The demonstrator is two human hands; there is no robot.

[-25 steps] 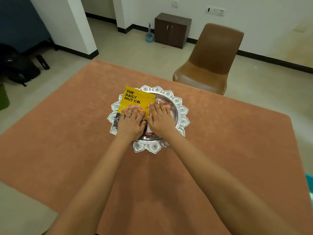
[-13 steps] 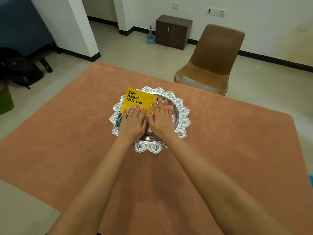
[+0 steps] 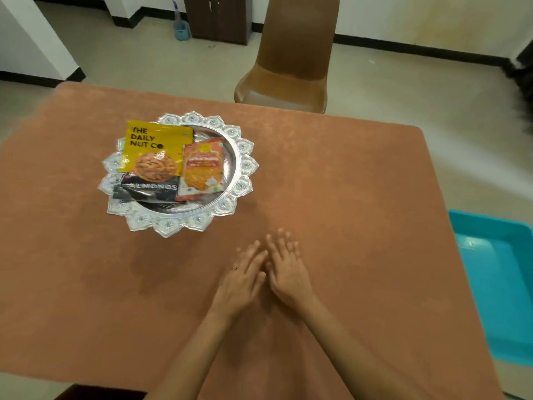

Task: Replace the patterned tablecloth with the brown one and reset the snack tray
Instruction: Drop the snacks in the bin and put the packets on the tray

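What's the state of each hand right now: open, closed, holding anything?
Left hand: open, fingers straight, holding nothing.
Right hand: open, fingers straight, holding nothing.

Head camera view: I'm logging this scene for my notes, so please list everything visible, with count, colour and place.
tablecloth: 1, brown, covering the table
tray: 1, silver with a scalloped rim, on the cloth, far left
almond packet: 1, yellow and black, lying in the tray's left half
snack packet: 1, orange, in the tray, right of the almond packet
chair: 1, brown, beyond the table's far edge
cabinet: 1, dark brown, against the far wall
spray bottle: 1, blue, on the floor left of the cabinet
tub: 1, turquoise, right of the table
left hand: 1, fingers straight, over the cloth near the middle
right hand: 1, fingers straight, beside the left hand
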